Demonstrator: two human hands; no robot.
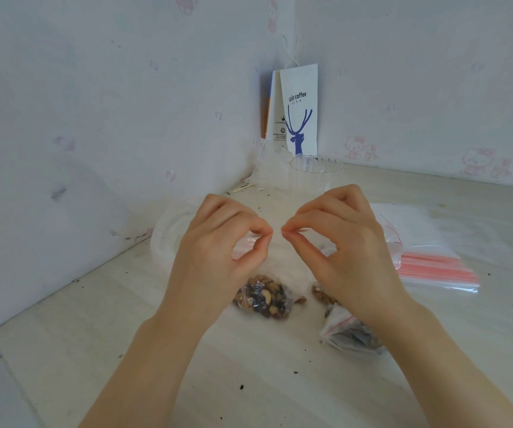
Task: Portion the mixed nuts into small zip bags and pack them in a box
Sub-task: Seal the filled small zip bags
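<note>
I hold a small clear zip bag [264, 296] upright over the table, its bottom filled with mixed nuts. My left hand [218, 257] and my right hand [341, 254] each pinch the bag's top strip between thumb and forefinger, fingertips almost touching. A second filled zip bag [350, 332] with a red strip lies on the table below my right wrist. Loose nuts [323, 296] show beside my right hand, partly hidden. A stack of flat zip bags [434, 268] with red strips lies to the right.
A clear plastic cup [315, 174] stands behind my hands, crumpled clear plastic [267, 168] beside it. A white paper coffee bag [300, 109] leans in the wall corner. A pale round plate or lid [168, 233] sits at the left. Crumbs dot the table.
</note>
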